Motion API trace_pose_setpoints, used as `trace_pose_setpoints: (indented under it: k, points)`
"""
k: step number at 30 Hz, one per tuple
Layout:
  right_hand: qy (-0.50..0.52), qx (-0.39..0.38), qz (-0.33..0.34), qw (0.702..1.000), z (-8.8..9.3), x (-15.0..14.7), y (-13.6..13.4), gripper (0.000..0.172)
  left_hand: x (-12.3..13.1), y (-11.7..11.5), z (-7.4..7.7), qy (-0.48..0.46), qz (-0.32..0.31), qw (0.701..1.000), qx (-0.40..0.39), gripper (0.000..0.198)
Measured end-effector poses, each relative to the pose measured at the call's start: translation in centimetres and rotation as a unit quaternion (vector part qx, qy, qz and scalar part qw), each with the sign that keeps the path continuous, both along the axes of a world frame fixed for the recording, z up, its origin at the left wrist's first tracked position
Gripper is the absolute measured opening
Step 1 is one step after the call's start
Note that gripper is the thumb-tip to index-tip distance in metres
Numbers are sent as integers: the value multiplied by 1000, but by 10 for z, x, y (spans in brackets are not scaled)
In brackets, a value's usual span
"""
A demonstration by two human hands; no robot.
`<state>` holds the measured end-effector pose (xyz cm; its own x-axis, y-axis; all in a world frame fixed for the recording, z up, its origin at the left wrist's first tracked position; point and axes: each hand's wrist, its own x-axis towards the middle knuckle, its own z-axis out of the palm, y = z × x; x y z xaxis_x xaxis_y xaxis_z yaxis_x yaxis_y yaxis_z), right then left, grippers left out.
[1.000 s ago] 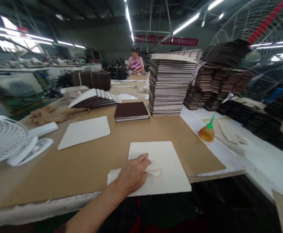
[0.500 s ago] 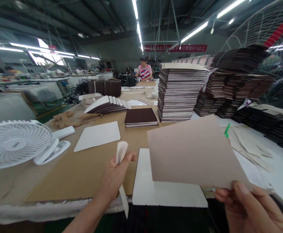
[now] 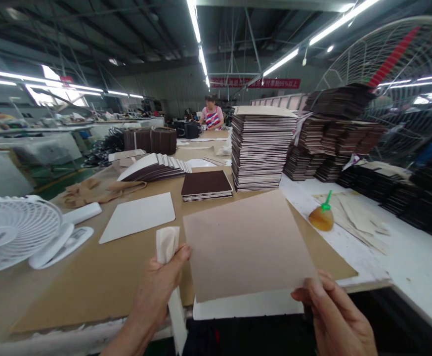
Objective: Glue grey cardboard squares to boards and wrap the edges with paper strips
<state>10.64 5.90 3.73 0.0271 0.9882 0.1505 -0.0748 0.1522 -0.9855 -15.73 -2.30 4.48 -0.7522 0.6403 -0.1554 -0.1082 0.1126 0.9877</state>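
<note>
A beige-pink sheet (image 3: 245, 247) is pinched at its lower right corner by my right hand (image 3: 336, 306). It is tilted over a white board (image 3: 249, 304), whose lower edge shows at the table's front. My left hand (image 3: 160, 282) is closed around a folded pale strip (image 3: 167, 242), its tail hanging below the wrist. The left thumb and forefinger are at the sheet's left edge; whether they grip it is unclear. Another white board (image 3: 140, 216) lies to the left, and a small stack of dark brown boards (image 3: 206, 185) lies beyond.
A white fan (image 3: 19, 237) stands at left. Tall board stacks (image 3: 262, 148) rise behind the sheet. At right are an amber bottle with a green tip (image 3: 322, 216) and scraps. A person (image 3: 212, 116) stands far ahead.
The sheet and my right hand have moved left, bringing the sheet over more of the white board and up to my left hand. The view has shifted right, showing the amber bottle.
</note>
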Motion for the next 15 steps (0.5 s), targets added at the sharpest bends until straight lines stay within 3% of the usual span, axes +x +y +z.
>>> trace_pose_setpoints:
  k: [3,7,10,13,15]
  points:
    - [-65,54,43,996,6,7,9,29,-4,-6,1,-91,-46,995,21,38]
    - [-157,-34,95,982,13,8,19,37,-10,-9,4,-136,-63,988,41,38]
    - [-136,-57,97,984,13,8,23,44,-15,-11,3,-128,-71,989,26,38]
    - [-100,-20,72,992,12,8,27,41,-18,-15,-3,-109,-79,991,-1,39]
    - [-120,23,91,988,14,6,28,38,-17,-17,-8,-109,-82,990,-20,41]
